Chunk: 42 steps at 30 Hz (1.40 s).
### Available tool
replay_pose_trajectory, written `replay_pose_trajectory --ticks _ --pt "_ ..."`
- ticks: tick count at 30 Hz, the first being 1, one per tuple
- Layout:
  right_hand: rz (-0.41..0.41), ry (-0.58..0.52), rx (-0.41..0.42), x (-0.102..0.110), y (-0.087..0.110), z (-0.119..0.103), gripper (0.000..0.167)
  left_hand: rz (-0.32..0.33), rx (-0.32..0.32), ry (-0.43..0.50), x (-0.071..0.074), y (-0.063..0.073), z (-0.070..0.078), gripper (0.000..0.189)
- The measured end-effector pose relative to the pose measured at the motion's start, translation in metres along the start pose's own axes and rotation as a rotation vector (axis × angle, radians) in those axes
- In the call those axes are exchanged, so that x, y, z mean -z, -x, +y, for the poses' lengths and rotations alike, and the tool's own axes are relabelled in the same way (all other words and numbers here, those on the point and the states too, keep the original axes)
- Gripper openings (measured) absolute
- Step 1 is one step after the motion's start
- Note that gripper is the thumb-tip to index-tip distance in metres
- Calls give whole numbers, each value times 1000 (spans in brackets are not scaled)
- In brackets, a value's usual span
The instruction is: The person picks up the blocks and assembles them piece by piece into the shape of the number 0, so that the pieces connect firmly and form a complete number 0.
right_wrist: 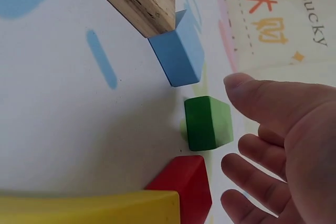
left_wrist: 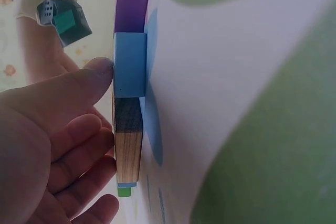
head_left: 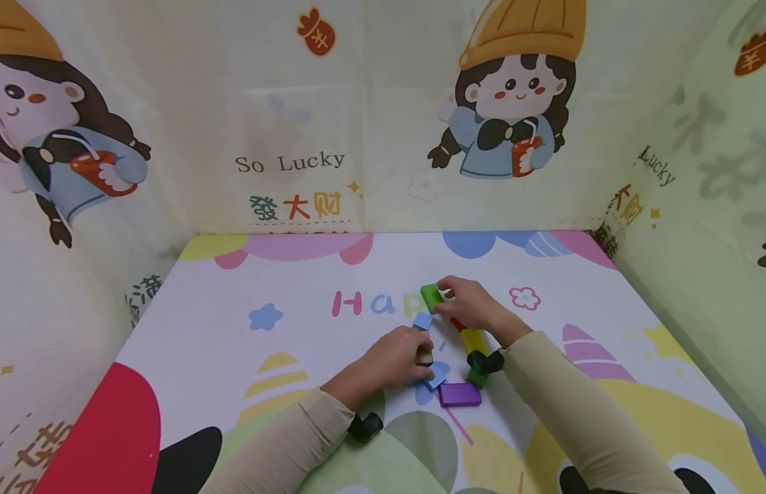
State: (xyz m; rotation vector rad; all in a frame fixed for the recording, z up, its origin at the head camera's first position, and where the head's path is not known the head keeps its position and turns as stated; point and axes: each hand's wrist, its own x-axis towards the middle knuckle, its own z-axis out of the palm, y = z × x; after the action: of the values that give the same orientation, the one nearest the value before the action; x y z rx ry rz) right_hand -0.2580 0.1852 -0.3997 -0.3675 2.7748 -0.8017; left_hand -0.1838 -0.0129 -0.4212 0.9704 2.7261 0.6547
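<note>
Small blocks form a ring on the table. My left hand [head_left: 398,353] is on the ring's left side, its thumb at a blue block [left_wrist: 130,65] and its fingers along a plain wooden block [left_wrist: 128,148]. Another blue block [right_wrist: 181,53] touches the wooden one's far end. At the far side lies a green block [right_wrist: 202,123], with gaps to the blue and red blocks beside it. My right hand [head_left: 472,302] is just beyond it, thumb and fingers spread and loosely bent, with a gap to the block in the right wrist view.
Along the ring's right and near sides lie a red block [right_wrist: 191,187], a yellow block [head_left: 472,339], a second green block [head_left: 478,378] and a purple block [head_left: 460,394]. Printed cloth walls [head_left: 383,137] enclose the patterned table [head_left: 204,343] at the back and sides.
</note>
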Motion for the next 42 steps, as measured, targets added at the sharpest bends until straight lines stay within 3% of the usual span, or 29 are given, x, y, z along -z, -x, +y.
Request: replay_pose_trajectory --ticks 12,24,30,42 --pt "-3 -1 -83 -6 -12 -2 55 2 -10 -9 -1 0 0 39" --pt "49 24 -79 -11 -16 -3 56 9 -5 -1 -2 0 0 40" --pt "38 29 -94 -11 -17 -5 52 8 4 -7 -1 0 1 39" --pt "47 30 -35 -11 -19 -1 45 5 13 -12 -1 0 1 40"
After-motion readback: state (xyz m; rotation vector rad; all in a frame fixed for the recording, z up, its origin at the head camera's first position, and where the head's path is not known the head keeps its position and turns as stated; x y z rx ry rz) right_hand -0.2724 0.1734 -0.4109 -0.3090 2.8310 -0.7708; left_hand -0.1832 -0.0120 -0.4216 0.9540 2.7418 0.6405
